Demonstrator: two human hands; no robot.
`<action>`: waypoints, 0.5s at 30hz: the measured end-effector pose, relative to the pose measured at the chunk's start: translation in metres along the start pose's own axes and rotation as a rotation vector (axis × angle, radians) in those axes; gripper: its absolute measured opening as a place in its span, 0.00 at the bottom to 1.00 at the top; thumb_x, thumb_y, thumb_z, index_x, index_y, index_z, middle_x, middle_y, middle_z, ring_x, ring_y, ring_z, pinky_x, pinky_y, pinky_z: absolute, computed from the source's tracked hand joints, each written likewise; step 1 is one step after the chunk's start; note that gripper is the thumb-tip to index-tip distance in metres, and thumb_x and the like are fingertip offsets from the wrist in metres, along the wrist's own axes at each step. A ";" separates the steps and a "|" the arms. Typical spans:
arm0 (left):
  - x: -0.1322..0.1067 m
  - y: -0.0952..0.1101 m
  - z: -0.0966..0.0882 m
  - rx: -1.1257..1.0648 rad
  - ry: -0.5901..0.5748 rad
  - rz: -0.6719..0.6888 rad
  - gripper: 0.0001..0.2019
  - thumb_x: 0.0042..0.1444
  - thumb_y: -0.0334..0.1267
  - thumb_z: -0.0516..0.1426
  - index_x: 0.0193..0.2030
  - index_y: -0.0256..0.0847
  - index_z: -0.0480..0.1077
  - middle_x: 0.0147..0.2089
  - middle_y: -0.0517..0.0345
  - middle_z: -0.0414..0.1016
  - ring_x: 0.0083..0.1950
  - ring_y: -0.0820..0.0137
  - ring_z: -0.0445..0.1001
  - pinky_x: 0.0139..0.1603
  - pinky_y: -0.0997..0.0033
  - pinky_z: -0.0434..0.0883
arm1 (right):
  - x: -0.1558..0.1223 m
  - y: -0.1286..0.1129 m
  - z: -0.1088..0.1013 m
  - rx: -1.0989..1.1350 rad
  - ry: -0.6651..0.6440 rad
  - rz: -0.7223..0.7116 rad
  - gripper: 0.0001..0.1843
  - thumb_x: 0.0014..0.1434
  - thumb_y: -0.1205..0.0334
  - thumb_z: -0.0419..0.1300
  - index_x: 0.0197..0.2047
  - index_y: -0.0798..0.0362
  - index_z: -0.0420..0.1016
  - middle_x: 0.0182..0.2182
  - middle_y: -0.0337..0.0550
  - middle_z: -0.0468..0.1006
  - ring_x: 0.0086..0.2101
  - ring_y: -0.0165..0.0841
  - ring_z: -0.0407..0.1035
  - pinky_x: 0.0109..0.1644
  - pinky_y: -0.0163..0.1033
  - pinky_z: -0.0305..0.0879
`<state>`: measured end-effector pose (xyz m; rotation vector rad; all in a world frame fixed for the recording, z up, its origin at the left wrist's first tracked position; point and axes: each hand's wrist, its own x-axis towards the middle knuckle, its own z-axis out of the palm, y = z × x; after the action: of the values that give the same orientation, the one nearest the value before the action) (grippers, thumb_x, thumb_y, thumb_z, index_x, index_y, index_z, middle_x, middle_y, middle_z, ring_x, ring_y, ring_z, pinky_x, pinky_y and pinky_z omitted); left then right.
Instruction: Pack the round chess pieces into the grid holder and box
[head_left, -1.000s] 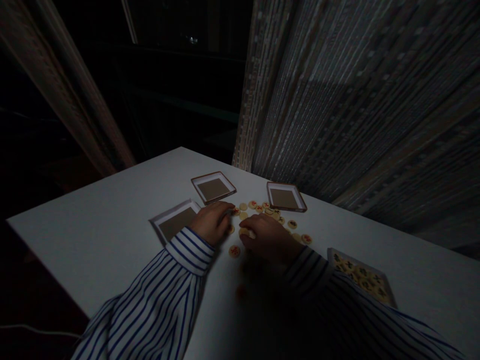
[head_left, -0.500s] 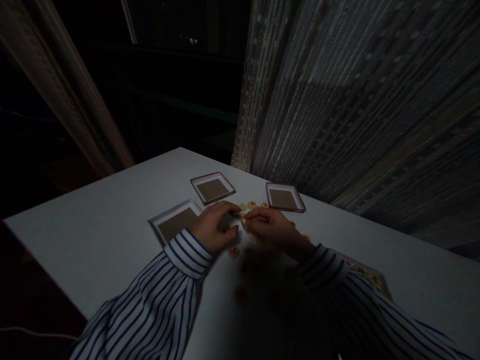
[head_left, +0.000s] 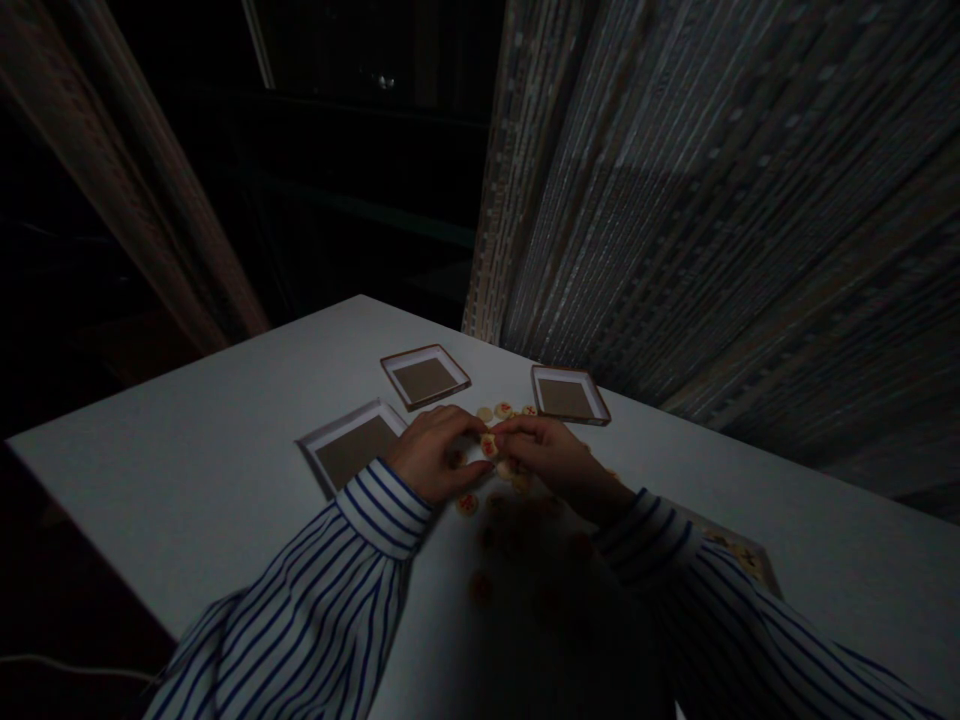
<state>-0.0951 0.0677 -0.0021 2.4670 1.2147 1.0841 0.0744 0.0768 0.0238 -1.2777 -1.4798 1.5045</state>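
My right hand [head_left: 546, 452] is closed in a pinch, its fingertips on a round xiangqi piece [head_left: 489, 446] with a red character facing up. Opposite it, my left hand [head_left: 436, 452] curves with thumb and index finger apart, their tips close around the same piece; whether they touch it I cannot tell. Another piece [head_left: 457, 458] shows in the gap of the left hand. Below the hands lies a red-marked piece [head_left: 467, 504], and several more sit in the arms' shadow. Beyond the fingers are a blank-faced piece [head_left: 484, 413] and a red-marked piece [head_left: 503, 410].
On the white table [head_left: 187, 440] stand two shallow brown-rimmed trays, one far left [head_left: 388, 372] and one far right [head_left: 604, 407]. A larger grey-rimmed tray [head_left: 311, 447] is partly behind my left hand. Near my right sleeve, another tray [head_left: 771, 572] holds pieces. A curtain [head_left: 637, 200] hangs behind the table.
My hands have come closer together. A red-marked piece now shows face up at my right fingertips, and my left fingers have moved right towards it.
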 end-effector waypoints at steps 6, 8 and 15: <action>0.000 0.001 0.001 -0.002 0.031 0.018 0.08 0.49 0.38 0.57 0.36 0.39 0.68 0.36 0.53 0.73 0.39 0.65 0.71 0.41 0.62 0.68 | 0.001 -0.001 0.002 -0.029 0.012 0.020 0.03 0.47 0.67 0.57 0.27 0.56 0.71 0.15 0.30 0.66 0.17 0.22 0.58 0.22 0.30 0.53; 0.000 0.001 0.002 0.012 0.045 0.015 0.08 0.49 0.39 0.57 0.35 0.39 0.68 0.35 0.54 0.73 0.38 0.65 0.71 0.41 0.62 0.67 | 0.001 -0.002 0.002 -0.035 0.010 0.019 0.03 0.48 0.67 0.57 0.26 0.56 0.71 0.15 0.30 0.66 0.17 0.22 0.58 0.22 0.30 0.54; -0.001 0.000 0.002 0.085 0.041 0.019 0.08 0.48 0.39 0.57 0.34 0.38 0.68 0.33 0.54 0.72 0.37 0.64 0.71 0.39 0.60 0.67 | 0.000 0.001 0.002 -0.034 0.001 -0.028 0.04 0.45 0.65 0.62 0.27 0.56 0.72 0.20 0.34 0.72 0.21 0.23 0.62 0.25 0.31 0.56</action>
<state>-0.0936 0.0675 -0.0042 2.5359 1.2762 1.1155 0.0731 0.0759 0.0224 -1.2714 -1.5224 1.4667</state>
